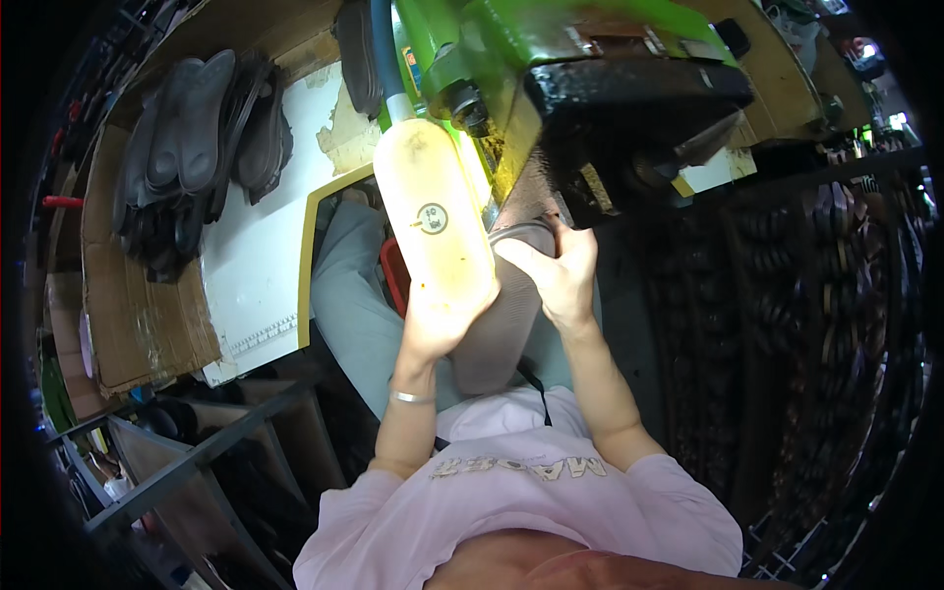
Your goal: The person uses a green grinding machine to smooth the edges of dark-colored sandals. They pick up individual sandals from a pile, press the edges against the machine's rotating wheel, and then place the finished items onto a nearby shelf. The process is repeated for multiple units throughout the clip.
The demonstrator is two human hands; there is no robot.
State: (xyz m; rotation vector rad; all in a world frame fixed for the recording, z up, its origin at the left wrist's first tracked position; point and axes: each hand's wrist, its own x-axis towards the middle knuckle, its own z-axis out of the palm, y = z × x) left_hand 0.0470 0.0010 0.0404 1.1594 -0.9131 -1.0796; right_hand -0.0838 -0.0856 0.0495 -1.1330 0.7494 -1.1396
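A long grey-brown shoe sole [506,324] hangs upright between my arms, its upper end close against the green machine [472,49]. My right hand [562,270] is closed around the sole's upper right edge, thumb lying on its face and fingers at the machine. Beside the sole's left edge is my left hand [442,320]; the lamp covers its fingers, so its grip is hidden. The pale yellow lamp [428,187] shines brightly in front of that hand. A dark, worn machine head [629,118] sits just above my right hand.
At the left, a cardboard box [138,334] holds several stacked dark soles [187,138]. A white board [265,246] with a yellow edge lies beside it. Dark shelves [777,315] packed with goods stand at the right. A metal rack [206,442] is at the lower left.
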